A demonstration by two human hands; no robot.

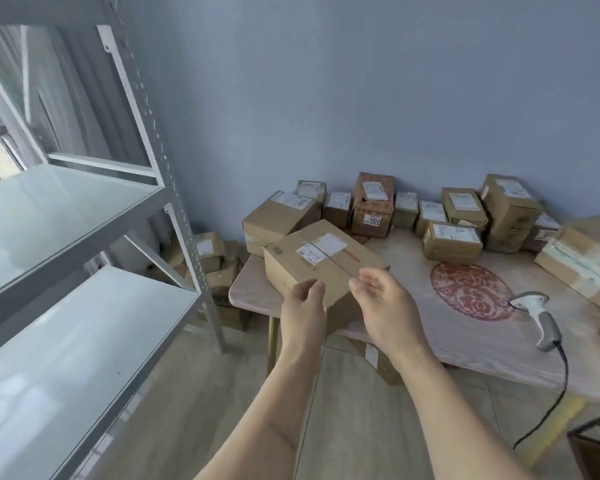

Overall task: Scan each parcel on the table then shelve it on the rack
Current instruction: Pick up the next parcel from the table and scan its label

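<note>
A brown cardboard parcel point(321, 263) with a white label on top is lifted at the table's left corner. My left hand point(303, 308) grips its near edge. My right hand point(383, 306) is at its near right corner with fingers curled against the box. The table point(465, 327) carries several more labelled parcels point(452, 242) along the wall. A grey handheld scanner point(542, 320) lies on the table to the right, with its cable hanging off the edge. The metal rack point(84, 306) with bare white shelves stands at the left.
More cardboard boxes point(215, 261) are piled on the floor between the rack's leg and the table. A box point(381, 362) sits under the table. A dark crate point(596, 445) is at the bottom right. A blue wall runs behind the table.
</note>
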